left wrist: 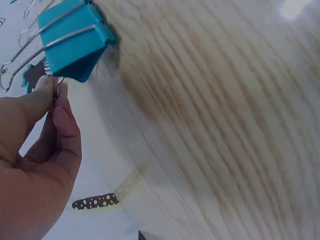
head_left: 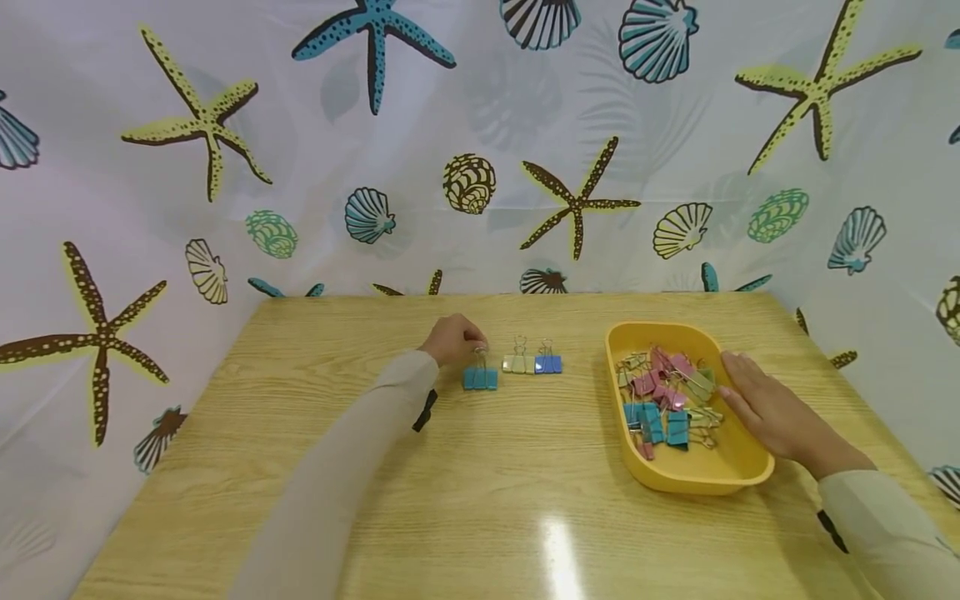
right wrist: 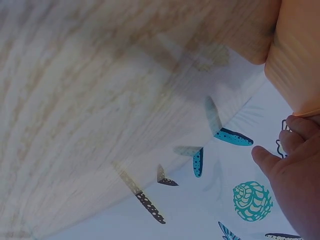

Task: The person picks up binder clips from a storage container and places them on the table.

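My left hand point(head_left: 453, 340) pinches a wire handle of a teal binder clip point(head_left: 480, 379) between thumb and fingertips. In the left wrist view the clip point(left wrist: 75, 40) shows its broad teal side and silver handles, close over the wood. Just right of it a cream binder clip point(head_left: 518, 364) and a blue binder clip point(head_left: 548, 364) stand side by side with their handles up. My right hand point(head_left: 772, 408) rests with fairly straight fingers along the right rim of a yellow bin point(head_left: 637, 475); in the right wrist view the hand point(right wrist: 300, 170) is at the bin's edge.
Pink clips point(head_left: 660, 379), teal clips point(head_left: 651, 423) and several pale ones lie jumbled inside the bin. The wooden table point(head_left: 450, 500) meets a white cloth point(head_left: 420, 150) printed with starfish and shells at the back and sides.
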The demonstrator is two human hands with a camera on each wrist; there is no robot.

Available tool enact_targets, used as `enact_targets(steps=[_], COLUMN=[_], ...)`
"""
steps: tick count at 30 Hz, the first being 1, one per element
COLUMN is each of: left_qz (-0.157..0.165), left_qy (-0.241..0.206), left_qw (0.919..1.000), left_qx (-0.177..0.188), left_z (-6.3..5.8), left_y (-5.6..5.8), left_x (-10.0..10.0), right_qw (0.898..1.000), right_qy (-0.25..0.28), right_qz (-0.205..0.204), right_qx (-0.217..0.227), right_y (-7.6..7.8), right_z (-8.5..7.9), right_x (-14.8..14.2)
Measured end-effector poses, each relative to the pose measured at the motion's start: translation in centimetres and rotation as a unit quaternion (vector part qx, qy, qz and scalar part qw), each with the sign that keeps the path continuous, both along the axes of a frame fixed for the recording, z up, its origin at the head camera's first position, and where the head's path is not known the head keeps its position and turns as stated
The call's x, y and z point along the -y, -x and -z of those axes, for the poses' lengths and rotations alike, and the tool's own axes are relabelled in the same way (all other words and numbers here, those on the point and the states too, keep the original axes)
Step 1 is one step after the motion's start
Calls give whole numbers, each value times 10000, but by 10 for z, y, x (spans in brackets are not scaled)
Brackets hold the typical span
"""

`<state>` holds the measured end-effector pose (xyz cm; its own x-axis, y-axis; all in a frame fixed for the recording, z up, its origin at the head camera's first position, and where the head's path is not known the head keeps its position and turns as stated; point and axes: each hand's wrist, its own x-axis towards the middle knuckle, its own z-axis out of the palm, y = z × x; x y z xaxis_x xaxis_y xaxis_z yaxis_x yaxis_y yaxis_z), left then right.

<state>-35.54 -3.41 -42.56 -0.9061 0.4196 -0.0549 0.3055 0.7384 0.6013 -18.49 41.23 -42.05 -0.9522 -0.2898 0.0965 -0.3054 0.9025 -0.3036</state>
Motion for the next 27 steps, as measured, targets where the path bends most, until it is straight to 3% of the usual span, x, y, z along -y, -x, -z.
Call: enact_targets(steps=[8,12,21,27], left_qz=[-51,-170,-205,-197], left_qy=[-345,-533,-596,-598], left_qw=[9993,9978,9979,9976], left_qx=[143,350,151,297], left_z=[0,-1,3,4], left_y=[14,15,15,15], left_x=[5,5,8,16], right_qw=[10000,10000,9999,9999], right_qy=[-11,5,-17,-134], right_qz=[39,51,66,32], right_qx=[-6,45,74,77], right_y=[1,0,0,-1], right_z=[0,0,-2,-3], right_x=[0,0,2,3])
